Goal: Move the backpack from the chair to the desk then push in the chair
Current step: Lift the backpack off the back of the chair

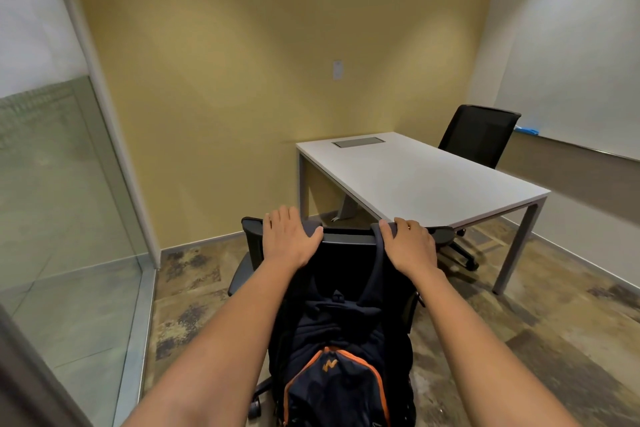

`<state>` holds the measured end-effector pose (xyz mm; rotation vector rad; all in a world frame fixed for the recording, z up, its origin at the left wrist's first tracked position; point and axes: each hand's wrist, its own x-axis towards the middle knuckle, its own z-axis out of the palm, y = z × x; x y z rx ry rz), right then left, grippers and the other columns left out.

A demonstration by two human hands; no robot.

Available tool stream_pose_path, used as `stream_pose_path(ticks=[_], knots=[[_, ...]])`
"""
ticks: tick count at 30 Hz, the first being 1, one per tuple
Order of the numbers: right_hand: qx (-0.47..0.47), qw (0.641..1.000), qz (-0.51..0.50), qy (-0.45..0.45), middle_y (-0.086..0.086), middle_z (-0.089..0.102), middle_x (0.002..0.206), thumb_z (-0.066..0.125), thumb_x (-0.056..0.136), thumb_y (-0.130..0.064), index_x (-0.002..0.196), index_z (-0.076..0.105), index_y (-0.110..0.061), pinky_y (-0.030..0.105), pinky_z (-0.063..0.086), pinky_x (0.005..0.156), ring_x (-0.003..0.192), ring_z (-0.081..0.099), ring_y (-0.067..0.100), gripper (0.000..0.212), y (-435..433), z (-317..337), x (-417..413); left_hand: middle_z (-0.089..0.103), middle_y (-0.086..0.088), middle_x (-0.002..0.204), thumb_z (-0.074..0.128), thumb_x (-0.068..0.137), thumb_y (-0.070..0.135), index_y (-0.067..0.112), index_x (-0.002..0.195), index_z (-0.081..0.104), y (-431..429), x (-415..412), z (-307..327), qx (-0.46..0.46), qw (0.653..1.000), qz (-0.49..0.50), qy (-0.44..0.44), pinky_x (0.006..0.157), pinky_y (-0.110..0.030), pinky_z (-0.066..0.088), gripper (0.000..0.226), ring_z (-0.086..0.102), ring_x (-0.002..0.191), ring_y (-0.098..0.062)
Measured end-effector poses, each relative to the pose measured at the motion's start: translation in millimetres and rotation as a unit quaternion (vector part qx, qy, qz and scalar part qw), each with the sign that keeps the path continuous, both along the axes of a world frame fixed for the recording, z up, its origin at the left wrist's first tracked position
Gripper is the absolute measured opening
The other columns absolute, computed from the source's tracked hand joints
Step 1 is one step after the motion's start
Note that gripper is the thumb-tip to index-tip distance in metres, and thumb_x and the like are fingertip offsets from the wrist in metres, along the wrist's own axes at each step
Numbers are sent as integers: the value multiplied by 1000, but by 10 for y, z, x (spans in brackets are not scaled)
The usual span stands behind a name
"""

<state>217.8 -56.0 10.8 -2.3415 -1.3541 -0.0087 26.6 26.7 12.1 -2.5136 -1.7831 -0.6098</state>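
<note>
A dark navy backpack [341,354] with orange trim hangs against the back of a black office chair [346,239], on the side facing me. Its straps loop over the chair's top edge. My left hand [287,239] lies over the left part of that top edge, fingers curled over the far side. My right hand [410,244] holds the top edge on the right, with the thumb on the backpack's right strap [375,253]. The white desk [415,173] stands beyond the chair to the right, apart from it.
A second black chair [479,133] stands at the desk's far side by the right wall. A glass partition [62,218] runs along the left. A yellow wall is ahead, and patterned carpet [194,288] lies between the chair and the desk.
</note>
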Motion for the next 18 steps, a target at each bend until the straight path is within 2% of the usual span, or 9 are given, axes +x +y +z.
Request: stream_pose_path(ticks=[2, 4, 6, 10, 15, 18], knots=[[-49, 999, 3, 3, 17, 45, 142, 24, 95, -59, 140, 43, -9, 43, 31, 108, 131, 38, 34, 70, 67, 61, 3, 49, -12, 126, 37, 89, 54, 9, 124, 47, 23, 29, -30, -23, 1000, -3, -10, 114, -43, 17, 57, 37, 125, -29], [-100, 995, 4, 6, 18, 41, 144, 27, 92, -63, 143, 38, -9, 43, 29, 109, 134, 34, 36, 75, 133, 119, 7, 47, -15, 136, 33, 89, 55, 11, 134, 45, 68, 39, -1, -54, 998, -13, 15, 117, -43, 12, 64, 33, 133, -30], [-140, 990, 1, 24, 18, 40, 145, 33, 90, -62, 143, 36, -10, 42, 31, 107, 134, 32, 36, 75, 196, 175, 16, 50, -17, 137, 28, 89, 57, 11, 135, 46, 116, 35, 54, -86, 995, -19, 54, 116, -43, 14, 68, 38, 130, -32], [-208, 977, -1, 54, 17, 40, 145, 44, 86, -60, 142, 37, -10, 40, 34, 107, 134, 34, 36, 76, 310, 284, 33, 53, -16, 135, 28, 88, 61, 10, 133, 49, 187, 54, 121, -138, 988, -18, 69, 116, -43, 18, 72, 45, 126, -32], [-199, 978, -42, 55, 17, 45, 139, 50, 86, -49, 136, 45, -13, 38, 38, 100, 129, 39, 35, 62, 374, 300, -9, 48, -14, 141, 31, 85, 63, 12, 140, 43, 279, 135, 195, -204, 975, 0, 84, 118, -42, 13, 75, 40, 132, -30], [-205, 976, -50, 50, 17, 46, 138, 48, 89, -41, 136, 46, -14, 38, 39, 101, 127, 42, 35, 54, 405, 324, -25, 43, -13, 146, 35, 85, 62, 16, 141, 40, 308, 181, 230, -233, 968, 3, 94, 117, -42, 16, 73, 37, 135, -29]])
